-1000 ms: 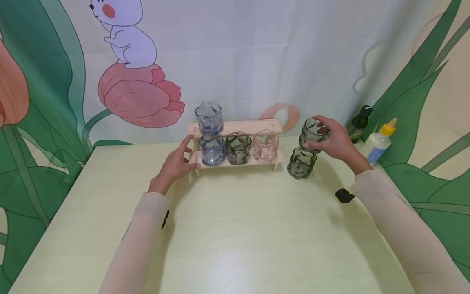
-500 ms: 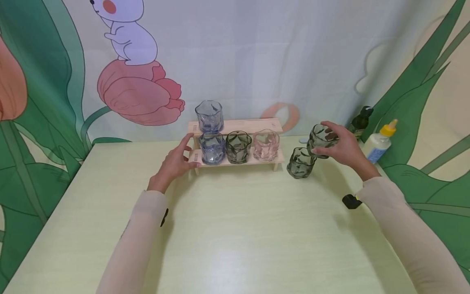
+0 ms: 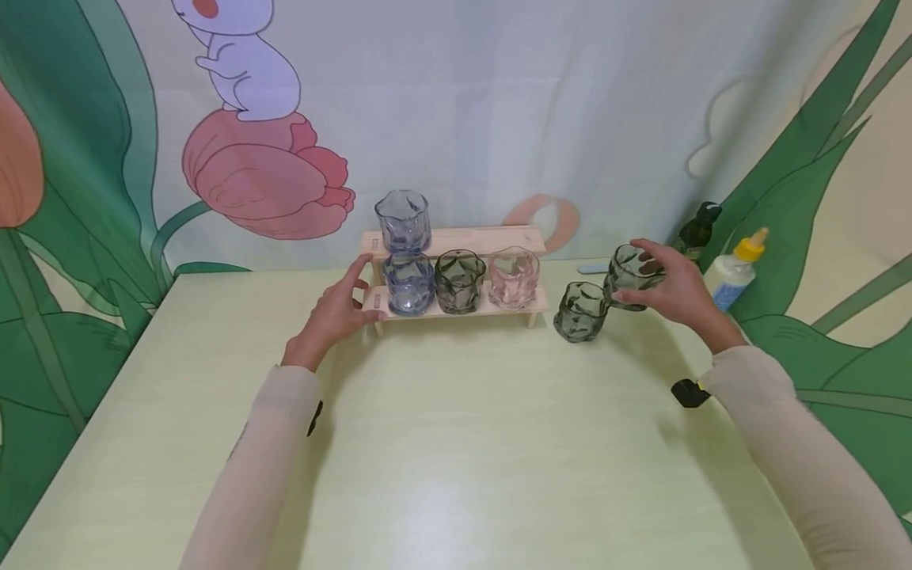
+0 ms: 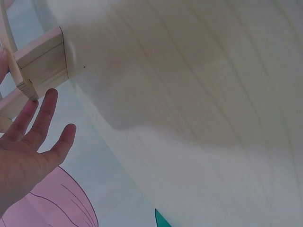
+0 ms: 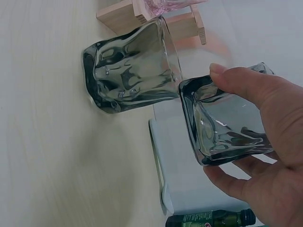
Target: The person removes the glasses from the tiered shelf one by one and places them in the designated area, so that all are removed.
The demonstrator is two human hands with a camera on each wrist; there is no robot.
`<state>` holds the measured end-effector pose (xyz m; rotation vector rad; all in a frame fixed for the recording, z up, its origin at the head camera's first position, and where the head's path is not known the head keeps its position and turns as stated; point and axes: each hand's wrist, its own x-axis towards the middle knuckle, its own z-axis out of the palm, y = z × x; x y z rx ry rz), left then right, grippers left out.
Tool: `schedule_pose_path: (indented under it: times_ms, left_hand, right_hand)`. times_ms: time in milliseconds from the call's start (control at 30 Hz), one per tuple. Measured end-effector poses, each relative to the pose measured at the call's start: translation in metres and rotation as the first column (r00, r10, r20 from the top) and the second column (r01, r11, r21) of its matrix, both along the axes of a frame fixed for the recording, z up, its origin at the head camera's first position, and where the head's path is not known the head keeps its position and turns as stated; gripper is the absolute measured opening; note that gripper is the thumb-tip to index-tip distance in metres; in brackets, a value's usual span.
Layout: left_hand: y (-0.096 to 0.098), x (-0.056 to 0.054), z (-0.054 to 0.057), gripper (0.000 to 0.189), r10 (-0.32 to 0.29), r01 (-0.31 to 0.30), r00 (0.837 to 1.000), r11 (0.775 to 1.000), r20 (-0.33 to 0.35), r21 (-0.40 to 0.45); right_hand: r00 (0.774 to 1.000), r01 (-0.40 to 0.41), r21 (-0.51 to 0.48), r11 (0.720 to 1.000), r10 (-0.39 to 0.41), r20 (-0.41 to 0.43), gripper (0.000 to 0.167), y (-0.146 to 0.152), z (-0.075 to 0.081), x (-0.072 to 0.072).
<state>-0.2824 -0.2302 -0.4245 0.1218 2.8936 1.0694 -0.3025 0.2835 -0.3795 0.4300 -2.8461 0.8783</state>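
My right hand (image 3: 680,285) grips a smoky-grey glass tumbler (image 3: 629,277) with wavy sides, thumb on one side and fingers on the other. The right wrist view shows its base raised above the table, close to the rim of a second grey tumbler (image 5: 130,68) that stands there. My left hand (image 3: 331,321) holds the left end of a two-tier wooden rack (image 3: 492,239), with the thumb at the lower shelf. On that shelf are a blue tumbler (image 3: 409,285), a grey-green tumbler (image 3: 460,283) and a pink tumbler (image 3: 514,279). Another bluish tumbler (image 3: 403,222) stands on the upper shelf.
Right of the rack, at the back, are a dark bottle (image 3: 698,229) and a white glue bottle (image 3: 732,273) with a yellow cap. A slim pale object (image 3: 593,268) lies by the back curtain (image 3: 456,119). The pale table (image 3: 456,443) extends toward me.
My right hand has carried the grey tumbler rightward and slightly down, from above the standing grey tumbler to beside it. The left hand has stayed at the rack's end.
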Motion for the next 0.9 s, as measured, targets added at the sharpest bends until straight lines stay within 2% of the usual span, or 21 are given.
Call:
schedule_pose_path:
  times_ms: [200, 333, 433, 900]
  left_hand:
    - [-0.003, 0.001, 0.001, 0.101, 0.002, -0.002, 1.000, 1.000, -0.008, -0.005]
    - [-0.004, 0.001, 0.000, 0.101, 0.001, -0.001, 1.000, 1.000, -0.011, -0.006]
    - [-0.004, 0.001, 0.000, 0.101, 0.003, -0.003, 1.000, 1.000, -0.012, -0.005]
    - [0.000, 0.000, -0.002, 0.104, 0.016, -0.017, 1.000, 1.000, 0.001, 0.012]
  right_hand:
    - [1.000, 0.003, 0.005, 1.000, -0.003, 0.016, 0.087, 0.004, 0.000, 0.001]
    - [0.998, 0.007, 0.011, 1.000, -0.008, 0.057, 0.087, 0.006, -0.003, 0.003]
    - [0.996, 0.009, 0.014, 1.000, -0.010, 0.083, 0.088, 0.007, -0.007, 0.003]
    - [0.996, -0.001, 0.006, 1.000, 0.000, 0.092, 0.088, 0.013, -0.031, 0.001]
